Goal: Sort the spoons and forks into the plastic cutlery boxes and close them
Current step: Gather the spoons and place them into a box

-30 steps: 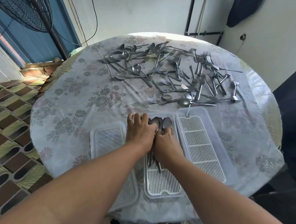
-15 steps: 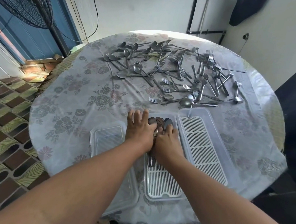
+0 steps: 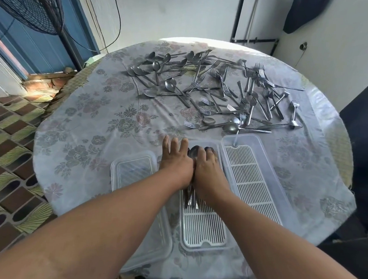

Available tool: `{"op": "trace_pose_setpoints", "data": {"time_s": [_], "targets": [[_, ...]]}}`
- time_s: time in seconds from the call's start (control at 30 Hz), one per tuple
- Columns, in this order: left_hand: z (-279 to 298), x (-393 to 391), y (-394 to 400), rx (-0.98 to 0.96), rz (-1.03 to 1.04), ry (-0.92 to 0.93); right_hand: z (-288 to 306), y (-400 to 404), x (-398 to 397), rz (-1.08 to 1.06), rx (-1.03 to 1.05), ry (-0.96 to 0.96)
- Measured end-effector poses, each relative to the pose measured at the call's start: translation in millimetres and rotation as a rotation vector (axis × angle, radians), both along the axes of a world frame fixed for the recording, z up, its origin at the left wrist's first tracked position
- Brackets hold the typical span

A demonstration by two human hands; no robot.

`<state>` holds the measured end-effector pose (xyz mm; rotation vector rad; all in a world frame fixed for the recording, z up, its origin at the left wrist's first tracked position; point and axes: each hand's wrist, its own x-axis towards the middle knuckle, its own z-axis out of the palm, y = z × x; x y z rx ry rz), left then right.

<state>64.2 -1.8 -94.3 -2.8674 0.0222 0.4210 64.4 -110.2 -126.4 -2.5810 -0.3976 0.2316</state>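
Note:
A bundle of spoons (image 3: 193, 152) lies in the middle clear cutlery box (image 3: 203, 230), on its white slatted tray. My left hand (image 3: 175, 159) rests at the bundle's left side with fingers straight and spread over the box's far rim. My right hand (image 3: 208, 170) lies on top of the spoons, fingers curled over their bowls; the handles stick out under my wrist. A second open box (image 3: 271, 167) with a white tray stands just right. Loose spoons (image 3: 159, 70) and forks (image 3: 254, 94) are scattered across the far half of the table.
A clear plastic lid (image 3: 130, 170) lies left of the middle box, partly under my left forearm. The round table (image 3: 87, 132) has a flowered cloth under clear plastic. A fan (image 3: 29, 2) stands at the far left, and a dark chair (image 3: 365, 152) at the right.
My right hand's fingers have slid forward over the spoon bowls, covering more of them. My left hand has stayed at the bundle's left side.

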Motion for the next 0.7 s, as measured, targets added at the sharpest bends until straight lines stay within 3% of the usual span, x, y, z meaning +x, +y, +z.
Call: {"op": "trace_pose_setpoints", "data": {"time_s": [0.1, 0.17, 0.3, 0.43, 0.53, 0.6, 0.7], "targets": [[-1, 4, 3, -0.031, -0.033, -0.040, 6, -3, 2, -0.019, 0.090, -0.050], [-3, 4, 6, -0.194, -0.020, -0.183, 7, -7, 4, -0.036, 0.105, -0.068], [7, 9, 13, -0.496, 0.189, -0.407, 19, -6, 14, -0.200, 0.346, -0.090], [27, 23, 24, -0.684, 0.459, -0.431, 38, 7, 31, -0.477, 0.666, -0.007], [40, 26, 35, -0.976, 0.561, -0.461, 52, 18, 39, -0.650, 0.890, 0.119], [49, 26, 43, -1.091, 0.570, -0.459, 59, 26, 43, -0.663, 0.866, 0.102], [55, 24, 59, -1.069, 0.470, -0.421, 62, 23, 41, -0.429, 0.374, 0.006]]}}
